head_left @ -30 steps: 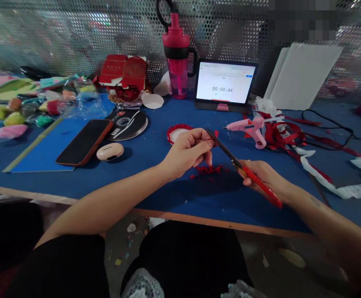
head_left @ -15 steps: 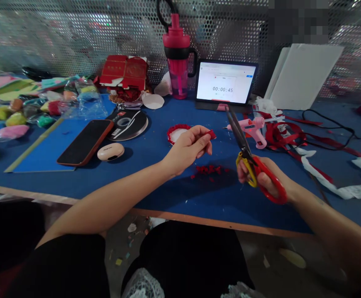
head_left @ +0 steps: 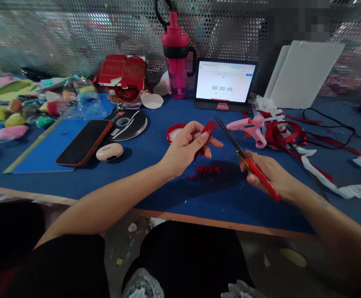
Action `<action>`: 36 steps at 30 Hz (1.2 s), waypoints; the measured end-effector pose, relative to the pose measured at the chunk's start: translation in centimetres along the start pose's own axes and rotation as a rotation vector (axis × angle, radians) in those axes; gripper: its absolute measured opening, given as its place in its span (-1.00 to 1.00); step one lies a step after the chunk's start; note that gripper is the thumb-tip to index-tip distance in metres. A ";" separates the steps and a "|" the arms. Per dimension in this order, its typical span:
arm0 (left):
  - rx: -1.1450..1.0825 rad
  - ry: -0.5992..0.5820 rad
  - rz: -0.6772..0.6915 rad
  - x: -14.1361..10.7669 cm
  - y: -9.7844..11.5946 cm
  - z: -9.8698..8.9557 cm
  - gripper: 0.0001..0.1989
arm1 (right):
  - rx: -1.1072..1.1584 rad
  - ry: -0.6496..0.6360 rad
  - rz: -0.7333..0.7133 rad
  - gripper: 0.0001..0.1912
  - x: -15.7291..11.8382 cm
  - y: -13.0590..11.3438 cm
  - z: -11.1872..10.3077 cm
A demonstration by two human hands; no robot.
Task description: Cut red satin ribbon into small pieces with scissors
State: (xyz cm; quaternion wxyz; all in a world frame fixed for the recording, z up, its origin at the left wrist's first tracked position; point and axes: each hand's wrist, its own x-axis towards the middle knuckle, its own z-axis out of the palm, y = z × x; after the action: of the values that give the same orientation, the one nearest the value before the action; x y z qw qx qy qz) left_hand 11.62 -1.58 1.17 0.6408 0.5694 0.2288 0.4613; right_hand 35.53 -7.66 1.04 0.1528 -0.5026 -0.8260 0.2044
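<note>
Fingers (head_left: 199, 135) of the left hand (head_left: 185, 149) are closed in a pinch on a short red ribbon strip (head_left: 209, 127), its free end sticking out past the fingertips, above the table's middle. Strip looks light, soft and floppy, likely to bend or slip, so the firmest hold seems close to the end, near the cut line. Right hand (head_left: 269, 176) is curled through the handles of red-handled scissors (head_left: 259, 176), blades pointing up-left, nearly shut, tips just beside the strip; contact unclear. Red snippets (head_left: 208, 169) lie in a small heap on the blue table (head_left: 155, 174) below the hands. Just beyond are a red ruffled rosette (head_left: 173, 133) and a pink glue gun (head_left: 249, 126), with red ribbon tangles (head_left: 281, 134) to the right.
</note>
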 end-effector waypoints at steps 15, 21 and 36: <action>-0.029 -0.015 -0.035 -0.2 0.4 0.2 -0.75 | -0.146 -0.035 -0.041 -0.43 0.2 -0.6 0.4; 0.015 -0.012 -0.052 -0.3 0.2 0.3 -0.77 | -0.114 -0.013 -0.073 -0.36 0.4 -0.5 0.4; 0.025 -0.034 -0.030 -0.4 0.2 0.5 -0.71 | -0.051 -0.049 0.010 -0.50 0.5 -1.4 0.2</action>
State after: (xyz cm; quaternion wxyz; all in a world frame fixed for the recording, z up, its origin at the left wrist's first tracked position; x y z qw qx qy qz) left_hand 11.80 -2.25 1.34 0.6442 0.5818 0.2322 0.4389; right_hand 34.14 -7.79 1.55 0.1185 -0.5050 -0.8321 0.1962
